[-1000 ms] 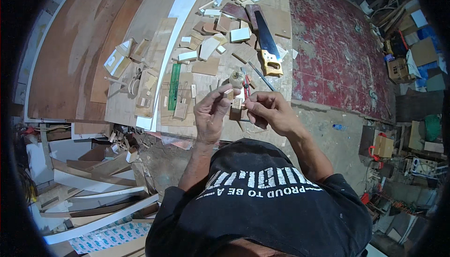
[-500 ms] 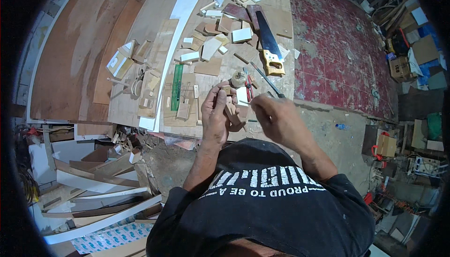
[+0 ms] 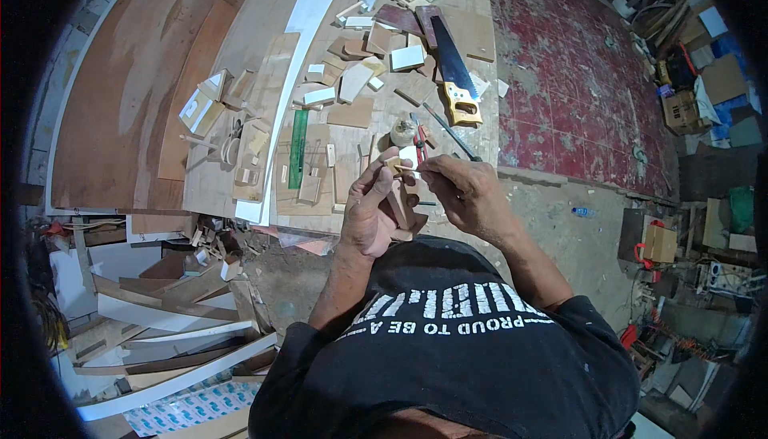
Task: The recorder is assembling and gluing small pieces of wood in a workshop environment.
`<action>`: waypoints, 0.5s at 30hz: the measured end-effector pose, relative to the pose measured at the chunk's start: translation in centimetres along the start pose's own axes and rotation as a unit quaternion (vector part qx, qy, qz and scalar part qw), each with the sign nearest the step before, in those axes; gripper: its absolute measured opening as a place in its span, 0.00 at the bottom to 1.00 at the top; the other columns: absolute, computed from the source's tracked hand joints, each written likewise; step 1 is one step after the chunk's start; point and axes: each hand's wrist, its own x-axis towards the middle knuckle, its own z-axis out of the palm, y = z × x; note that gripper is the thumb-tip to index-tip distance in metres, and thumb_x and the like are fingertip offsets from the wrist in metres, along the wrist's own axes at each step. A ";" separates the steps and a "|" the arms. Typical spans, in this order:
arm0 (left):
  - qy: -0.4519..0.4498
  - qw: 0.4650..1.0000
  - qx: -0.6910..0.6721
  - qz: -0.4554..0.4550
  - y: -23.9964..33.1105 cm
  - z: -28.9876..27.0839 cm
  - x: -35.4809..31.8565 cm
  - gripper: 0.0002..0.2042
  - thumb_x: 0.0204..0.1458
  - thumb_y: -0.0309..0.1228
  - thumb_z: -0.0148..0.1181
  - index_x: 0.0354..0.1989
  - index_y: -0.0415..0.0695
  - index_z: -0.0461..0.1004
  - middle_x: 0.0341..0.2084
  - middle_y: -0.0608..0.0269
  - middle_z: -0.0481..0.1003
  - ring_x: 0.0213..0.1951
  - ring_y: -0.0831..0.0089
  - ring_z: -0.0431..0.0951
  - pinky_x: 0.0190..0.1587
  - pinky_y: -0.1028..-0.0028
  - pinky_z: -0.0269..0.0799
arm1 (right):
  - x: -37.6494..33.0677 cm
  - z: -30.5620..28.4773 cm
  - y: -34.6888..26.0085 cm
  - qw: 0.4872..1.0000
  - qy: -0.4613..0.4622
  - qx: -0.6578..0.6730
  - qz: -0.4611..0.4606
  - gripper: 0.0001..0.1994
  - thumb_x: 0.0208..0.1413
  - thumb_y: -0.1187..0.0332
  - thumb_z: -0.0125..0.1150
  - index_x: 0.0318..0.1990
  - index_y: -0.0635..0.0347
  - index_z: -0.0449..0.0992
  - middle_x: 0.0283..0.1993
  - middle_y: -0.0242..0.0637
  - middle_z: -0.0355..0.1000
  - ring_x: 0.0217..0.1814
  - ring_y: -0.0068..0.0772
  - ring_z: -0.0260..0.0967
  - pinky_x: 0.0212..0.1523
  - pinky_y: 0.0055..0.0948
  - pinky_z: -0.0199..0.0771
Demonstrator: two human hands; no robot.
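Observation:
Near the table's front edge, my left hand (image 3: 370, 213) is closed, pinching a small wooden block (image 3: 394, 164) between thumb and fingers. A longer strip of wood (image 3: 400, 203) shows against its palm; whether the strip joins the block I cannot tell. My right hand (image 3: 468, 195) is closed in a pinch on a thin light stick (image 3: 406, 168), whose left end meets the small block. Just beyond both hands are a round pale container (image 3: 402, 132) and a red-handled tool (image 3: 422, 141). A green ruler (image 3: 298, 148) lies left of my left hand.
A handsaw (image 3: 456, 67) with a yellow handle lies at the table's right side, above a dark rod (image 3: 450, 132). Wood offcuts (image 3: 356, 83) are heaped further back. Small wooden assemblies (image 3: 254, 155) stand at left. Scrap boards (image 3: 168, 303) are piled on the floor at lower left.
My right hand has moved left and slightly up to my left hand, bringing the thin stick against the small block. The left hand stays nearly in place, turned slightly.

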 end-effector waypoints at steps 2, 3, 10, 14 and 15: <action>0.005 1.000 -0.009 -0.002 -0.1 -0.1 -0.1 0.17 0.60 0.32 0.57 0.57 0.43 0.71 0.44 0.61 0.77 0.43 0.73 0.76 0.42 0.71 0.76 | -0.2 0.0 0.1 1.000 -0.004 -0.002 -0.004 0.09 0.52 0.81 0.59 0.42 0.66 0.74 0.29 0.44 0.73 0.27 0.43 0.75 0.28 0.35 0.72; 0.003 1.000 0.018 0.007 -0.1 -0.1 -0.2 0.17 0.59 0.31 0.58 0.57 0.43 0.72 0.43 0.61 0.77 0.43 0.74 0.76 0.41 0.72 0.75 | -0.4 -0.1 -0.2 0.999 -0.010 -0.032 -0.011 0.10 0.51 0.82 0.59 0.42 0.66 0.74 0.28 0.44 0.73 0.27 0.43 0.74 0.27 0.35 0.71; -0.010 0.975 0.212 0.066 -0.2 -1.6 0.0 0.15 0.53 0.23 0.64 0.51 0.42 0.77 0.42 0.62 0.79 0.38 0.81 0.76 0.39 0.80 0.72 | -1.4 -0.1 0.2 0.998 -0.019 -0.055 -0.020 0.11 0.53 0.76 0.59 0.44 0.65 0.73 0.25 0.39 0.70 0.23 0.37 0.69 0.25 0.34 0.68; -0.052 0.927 0.351 0.118 0.4 -1.2 0.1 0.14 0.52 0.23 0.65 0.48 0.41 0.79 0.41 0.64 0.79 0.36 0.83 0.75 0.39 0.81 0.72 | -2.4 0.7 1.6 0.888 -0.037 0.349 0.298 0.09 0.64 0.67 0.54 0.41 0.66 0.74 0.22 0.28 0.68 0.20 0.19 0.62 0.22 0.22 0.60; -0.052 0.927 0.351 0.116 0.6 -0.9 0.0 0.14 0.52 0.23 0.65 0.48 0.41 0.79 0.41 0.64 0.79 0.36 0.83 0.75 0.39 0.81 0.72 | -2.6 0.8 1.7 0.789 -0.033 0.484 0.376 0.10 0.66 0.66 0.52 0.41 0.66 0.73 0.22 0.25 0.67 0.20 0.14 0.60 0.21 0.19 0.58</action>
